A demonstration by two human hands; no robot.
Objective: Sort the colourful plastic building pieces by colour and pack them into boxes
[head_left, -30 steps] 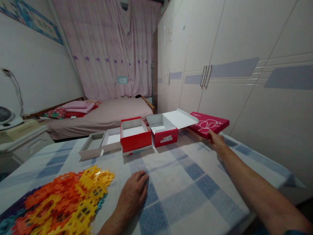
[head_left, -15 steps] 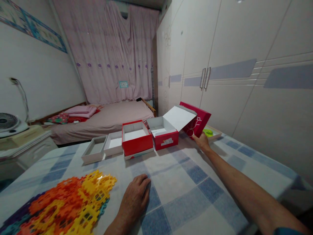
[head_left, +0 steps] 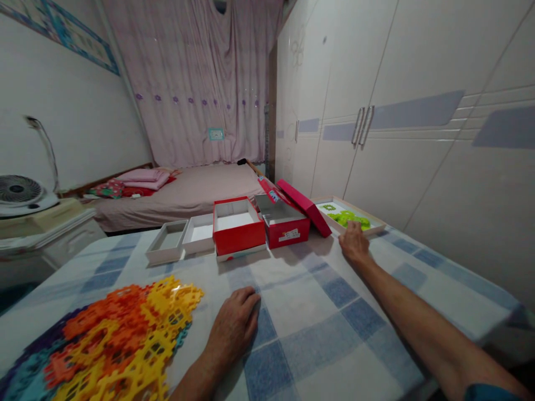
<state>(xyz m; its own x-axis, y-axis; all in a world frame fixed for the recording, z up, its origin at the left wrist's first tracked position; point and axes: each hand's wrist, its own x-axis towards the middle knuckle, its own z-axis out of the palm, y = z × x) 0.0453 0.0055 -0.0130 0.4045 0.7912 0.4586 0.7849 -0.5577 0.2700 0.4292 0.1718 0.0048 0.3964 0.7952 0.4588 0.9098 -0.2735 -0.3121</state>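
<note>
My right hand (head_left: 354,243) reaches over the table to a shallow box tray (head_left: 378,227) on the right. Its fingers are curled over the tray's near rim, which they hide in part. Bright green plastic pieces (head_left: 343,217) lie in this tray. To its left, a crimson box lid (head_left: 304,205) leans against the side of an open crimson box (head_left: 288,231). My left hand (head_left: 234,320) rests on the tablecloth with its fingers loosely laid down, holding nothing. Beside it is a pile of yellow, orange, teal and purple plastic pieces (head_left: 125,328).
Left of the crimson box stand an open red box (head_left: 239,236), a white tray (head_left: 198,235) and a grey-white tray (head_left: 167,243). A blue-and-white checked tablecloth (head_left: 309,334) covers the table. Beyond are a bed (head_left: 200,189), a wardrobe (head_left: 418,184) and a fan (head_left: 19,192).
My right hand has let go of the crimson lid, which now leans by the crimson box, and has moved to the tray of green pieces. The left hand stays in place. The view has shifted slightly.
</note>
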